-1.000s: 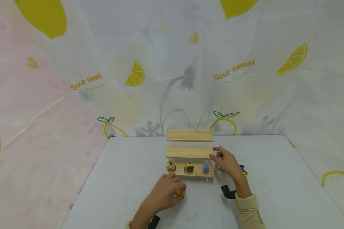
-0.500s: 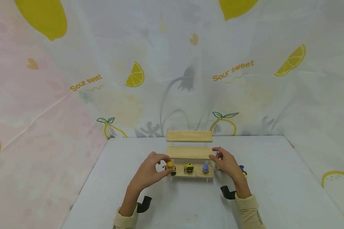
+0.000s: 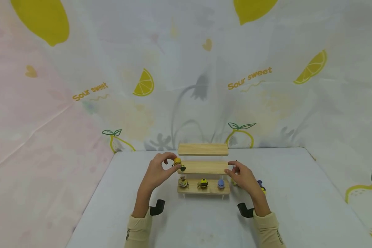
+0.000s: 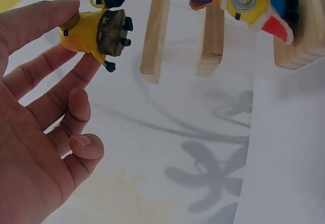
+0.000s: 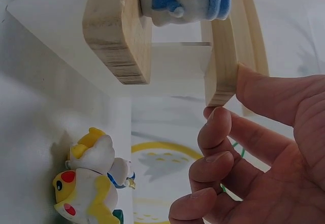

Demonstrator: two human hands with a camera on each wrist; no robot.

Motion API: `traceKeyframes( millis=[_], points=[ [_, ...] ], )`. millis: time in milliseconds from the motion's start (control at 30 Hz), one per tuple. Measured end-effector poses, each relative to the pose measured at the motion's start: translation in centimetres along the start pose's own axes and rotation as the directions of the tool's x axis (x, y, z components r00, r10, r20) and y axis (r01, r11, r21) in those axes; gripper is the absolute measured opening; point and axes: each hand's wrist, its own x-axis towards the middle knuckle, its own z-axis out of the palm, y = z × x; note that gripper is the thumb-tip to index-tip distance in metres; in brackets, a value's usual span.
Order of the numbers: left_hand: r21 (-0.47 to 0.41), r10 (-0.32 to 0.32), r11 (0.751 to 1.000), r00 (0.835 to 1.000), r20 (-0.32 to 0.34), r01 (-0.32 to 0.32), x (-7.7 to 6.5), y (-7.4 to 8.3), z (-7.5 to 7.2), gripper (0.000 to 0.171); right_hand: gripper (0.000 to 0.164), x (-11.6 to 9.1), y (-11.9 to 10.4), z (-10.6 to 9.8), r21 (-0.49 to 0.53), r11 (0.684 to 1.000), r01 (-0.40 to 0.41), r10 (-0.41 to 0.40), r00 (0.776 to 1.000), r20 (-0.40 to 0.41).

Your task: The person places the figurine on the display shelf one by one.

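Observation:
My left hand (image 3: 156,172) pinches a small yellow toy figurine with dark feet (image 4: 84,33) between thumb and fingers, close to the left end of the middle shelf (image 3: 206,167) of a three-tier wooden display rack. At that shelf's other end, my right hand (image 3: 243,176) grips the board's edge between thumb and index finger, the remaining fingers curled. Three figurines stand on the bottom shelf (image 3: 194,190): a Minion in a red-and-white robe (image 4: 249,3) at left, a yellow-and-black figure (image 3: 203,183) mid-shelf, and a blue-hatted plush-like one (image 5: 185,0) at right.
On the table (image 3: 117,213) right of the rack lie more figurines, including a yellow-and-white one with red cheeks (image 5: 84,193) and a white-and-yellow one (image 5: 94,153). The top shelf (image 3: 203,149) rises behind. A lemon-print cloth (image 3: 186,86) hangs at the back.
My left hand has lifted the yellow figurine from the table in front of the rack, up past the bottom shelf to the middle shelf's left end. The right hand keeps its place.

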Motion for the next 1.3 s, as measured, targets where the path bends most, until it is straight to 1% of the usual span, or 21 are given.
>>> traceKeyframes(
  millis=[133, 233, 433, 633, 767, 867, 1067, 1300],
  points=[
    [-0.034, -0.013, 0.999, 1.0, -0.019, 0.012, 0.8, -0.5, 0.9, 0.029, 0.043, 0.0, 0.2, 0.0, 0.0, 1.0, -0.004, 0.004, 1.0, 0.0],
    [-0.056, -0.027, 0.998, 0.999, -0.023, 0.026, 1.1, -0.9, 1.6, 0.028, 0.042, 0.1, 0.3, 0.1, 0.0, 1.0, -0.003, 0.003, 1.0, -0.003],
    [-0.055, -0.067, 0.996, 0.998, -0.01, 0.066, 0.9, -1.9, 2.4, 0.025, 0.043, 0.2, 0.4, 0.3, 0.009, 1.0, 0.0, 0.0, 1.0, -0.001],
    [-0.054, -0.051, 0.997, 0.999, 0.005, 0.051, 0.8, -2.5, 3.0, 0.027, 0.044, 0.2, 0.3, 0.2, -0.002, 1.0, 0.002, -0.002, 1.0, -0.003],
    [-0.043, -0.059, 0.997, 0.998, 0.035, 0.061, 0.8, -2.5, 3.5, 0.028, 0.042, 0.1, 0.2, 0.1, -0.008, 1.0, 0.002, -0.002, 1.0, -0.006],
    [-0.039, -0.065, 0.997, 0.997, 0.045, 0.066, 0.6, -2.6, 3.8, 0.029, 0.042, 0.0, 0.1, 0.1, -0.011, 1.0, 0.001, -0.001, 1.0, -0.004],
    [-0.022, -0.041, 0.999, 0.999, 0.03, 0.042, 0.4, -2.5, 4.0, 0.031, 0.042, 0.0, 0.1, 0.1, -0.012, 1.0, -0.005, 0.005, 1.0, 0.0],
    [0.031, -0.01, 0.999, 1.0, 0.022, 0.009, 0.4, -2.0, 3.7, 0.036, 0.042, 0.1, 0.0, 0.2, -0.023, 1.0, -0.01, 0.01, 1.0, -0.011]
  ],
)
